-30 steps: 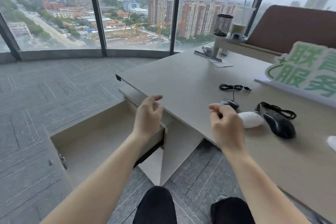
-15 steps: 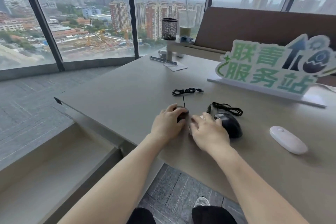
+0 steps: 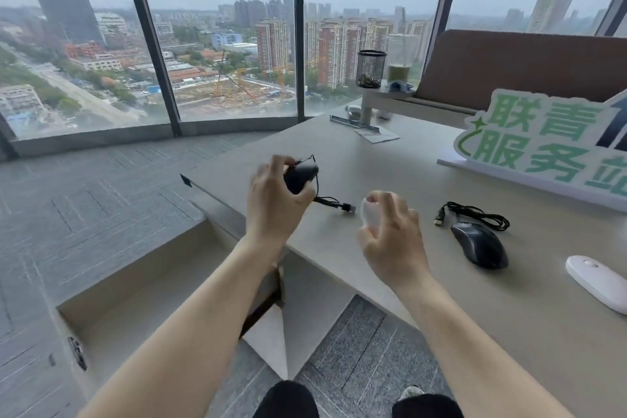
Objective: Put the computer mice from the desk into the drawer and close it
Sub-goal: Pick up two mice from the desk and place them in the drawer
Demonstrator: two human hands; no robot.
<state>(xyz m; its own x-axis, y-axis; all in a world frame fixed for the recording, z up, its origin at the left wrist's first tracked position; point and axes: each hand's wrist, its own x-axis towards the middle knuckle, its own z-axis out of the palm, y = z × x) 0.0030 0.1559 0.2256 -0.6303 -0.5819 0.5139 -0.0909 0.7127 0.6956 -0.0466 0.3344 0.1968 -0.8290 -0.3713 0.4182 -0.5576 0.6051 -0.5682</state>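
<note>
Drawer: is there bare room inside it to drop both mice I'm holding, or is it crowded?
The open drawer shows a bare floor from its front wall to the desk edge. The left hand holds the small black mouse, the right hand a white mouse. Crowded spot: right of the hands, by the large black mouse and flat white mouse.

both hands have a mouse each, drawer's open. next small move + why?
Probably swing both hands left and down over the open drawer and release. The left hand holds the small black mouse with its cable dangling; the right hand holds a white mouse. Both are lifted off the desk, and the drawer looks empty.
</note>
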